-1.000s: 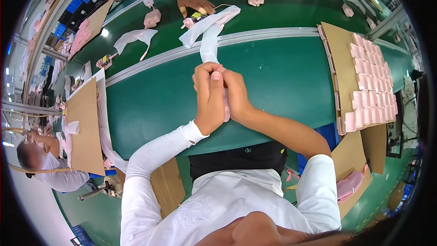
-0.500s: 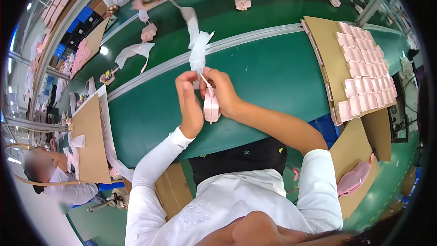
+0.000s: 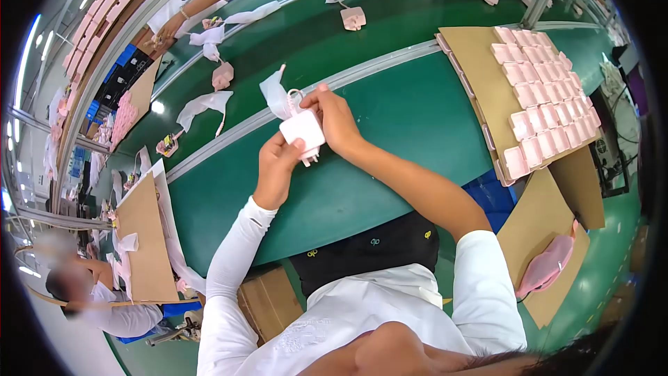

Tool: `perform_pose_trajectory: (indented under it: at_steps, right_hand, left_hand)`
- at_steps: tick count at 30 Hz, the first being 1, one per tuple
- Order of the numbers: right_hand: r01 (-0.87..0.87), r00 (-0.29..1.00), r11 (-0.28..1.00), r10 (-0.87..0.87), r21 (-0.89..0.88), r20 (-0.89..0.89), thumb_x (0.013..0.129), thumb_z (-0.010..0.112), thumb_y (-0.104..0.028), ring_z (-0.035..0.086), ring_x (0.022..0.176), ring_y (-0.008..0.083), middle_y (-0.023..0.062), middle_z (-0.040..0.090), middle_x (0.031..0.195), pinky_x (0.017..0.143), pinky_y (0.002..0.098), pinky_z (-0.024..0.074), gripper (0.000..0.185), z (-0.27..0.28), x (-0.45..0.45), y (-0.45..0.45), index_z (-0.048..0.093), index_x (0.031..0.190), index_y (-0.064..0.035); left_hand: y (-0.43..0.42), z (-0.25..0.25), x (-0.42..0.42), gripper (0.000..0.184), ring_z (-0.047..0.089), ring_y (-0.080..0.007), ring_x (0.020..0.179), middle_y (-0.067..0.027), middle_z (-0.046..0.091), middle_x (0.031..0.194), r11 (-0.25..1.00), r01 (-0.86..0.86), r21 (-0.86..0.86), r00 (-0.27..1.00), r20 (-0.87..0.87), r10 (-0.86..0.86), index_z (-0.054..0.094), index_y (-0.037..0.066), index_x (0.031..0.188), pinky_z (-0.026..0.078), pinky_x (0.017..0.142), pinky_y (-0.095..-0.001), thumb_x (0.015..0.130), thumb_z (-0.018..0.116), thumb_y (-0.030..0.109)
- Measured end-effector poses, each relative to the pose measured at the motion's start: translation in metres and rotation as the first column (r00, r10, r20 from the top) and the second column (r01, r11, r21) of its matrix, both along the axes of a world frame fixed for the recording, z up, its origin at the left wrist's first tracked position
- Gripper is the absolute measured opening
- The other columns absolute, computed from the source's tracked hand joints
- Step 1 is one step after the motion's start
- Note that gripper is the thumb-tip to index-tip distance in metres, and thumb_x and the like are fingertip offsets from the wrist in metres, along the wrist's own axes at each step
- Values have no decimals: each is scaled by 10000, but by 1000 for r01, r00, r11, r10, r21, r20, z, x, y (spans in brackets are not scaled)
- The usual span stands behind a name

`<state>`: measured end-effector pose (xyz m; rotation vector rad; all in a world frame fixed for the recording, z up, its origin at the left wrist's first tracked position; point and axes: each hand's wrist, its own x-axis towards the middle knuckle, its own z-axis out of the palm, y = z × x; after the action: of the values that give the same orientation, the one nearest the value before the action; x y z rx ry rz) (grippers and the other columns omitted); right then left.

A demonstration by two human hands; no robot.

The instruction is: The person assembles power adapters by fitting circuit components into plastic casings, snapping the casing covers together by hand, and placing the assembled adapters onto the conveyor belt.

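Observation:
A pale pink power adapter [image 3: 302, 130] is held above the green work surface, its broad square face turned up and its plug prongs pointing toward me. My left hand [image 3: 273, 173] grips its lower left side, the thumb lying on the face. My right hand [image 3: 337, 120] is curled at the upper right edge, its fingers around the start of the pink cable [image 3: 296, 93]; its fingertips are partly hidden. White plastic wrapping [image 3: 275, 95] covers part of the cable, which extends away over the metal rail with a small pink end sticking out.
Rows of pink housings [image 3: 543, 90] sit on cardboard at the right. Beyond the metal rail [image 3: 376, 68], a green belt [image 3: 278, 45] carries other adapters [image 3: 353, 19] with wrapped cables. Cardboard [image 3: 147, 237] stands at the left. Co-workers' arms [image 3: 202, 1] show across the belt and at far left.
The adapter has been lifted and turned from its narrow side to its broad face. My left hand has moved from the cable onto the body. The wrapped cable has swung left.

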<state>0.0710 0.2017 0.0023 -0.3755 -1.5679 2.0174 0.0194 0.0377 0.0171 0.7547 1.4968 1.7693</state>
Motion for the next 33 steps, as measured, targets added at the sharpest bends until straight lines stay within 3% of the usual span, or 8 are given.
perform_pose_trajectory:
  at_steps: [4,8,17,23,27,29,31,33]
  right_hand:
    - [-32,999,987,31,-159,-6,1118,318,-464,535,585,114,28,616,729,520,262,390,596,1,-11,23,664,893,-33]
    - [5,999,997,-1,-73,52,1089,347,-468,574,594,167,93,633,685,593,334,465,645,-18,-20,33,692,837,15]
    - [-23,995,910,-18,413,95,1054,422,-436,652,697,334,110,663,699,682,446,488,510,-13,-5,20,704,838,-70]
    - [-54,991,878,-12,475,134,1053,417,-425,672,754,369,132,696,749,724,481,501,500,-11,-3,22,701,836,-74]
    - [-53,993,869,-7,492,118,1062,439,-411,648,663,262,97,658,688,671,408,493,489,-6,3,25,701,847,-60]
    - [-59,994,853,0,518,113,1060,446,-410,650,664,268,101,662,693,672,408,494,481,-6,2,23,702,847,-63]
    - [-77,991,840,5,537,134,1059,453,-406,654,670,273,106,662,694,673,410,495,474,-9,0,22,701,847,-61]
    - [-96,988,824,13,558,152,1056,460,-399,661,680,284,111,666,699,675,415,497,466,-8,-1,21,700,848,-59]
  left_hand:
    - [4,-2,-21,497,663,-268,1011,-136,682,1166,983,56,177,886,445,-131,513,-1,1423,547,824,-385,1085,515,363]
    - [11,-16,-49,483,651,-316,1084,-140,679,1213,942,152,300,817,498,-291,514,43,1451,534,870,-436,1091,482,364]
    - [111,58,-143,331,638,-127,978,-27,689,1156,954,-120,274,974,-154,166,590,62,1303,504,819,-307,1062,578,288]
    - [134,-11,-231,254,675,-146,861,-16,713,999,998,32,-59,967,255,-16,646,119,1170,524,677,-324,1049,569,328]
    - [134,-14,-215,304,677,-146,717,-44,728,908,841,-305,-447,934,-315,171,725,62,1075,523,552,-282,996,635,342]
    - [133,-19,-213,358,701,-220,654,-87,761,834,851,-396,-343,841,-508,186,793,18,1018,540,552,-334,959,680,353]
    - [128,-13,-213,355,713,-317,672,-133,758,783,824,-553,-127,256,-966,23,803,35,923,546,628,-415,939,691,371]
    - [123,-6,-208,362,706,-373,725,-160,737,775,764,-632,-126,262,-963,58,788,35,840,529,695,-463,923,701,377]
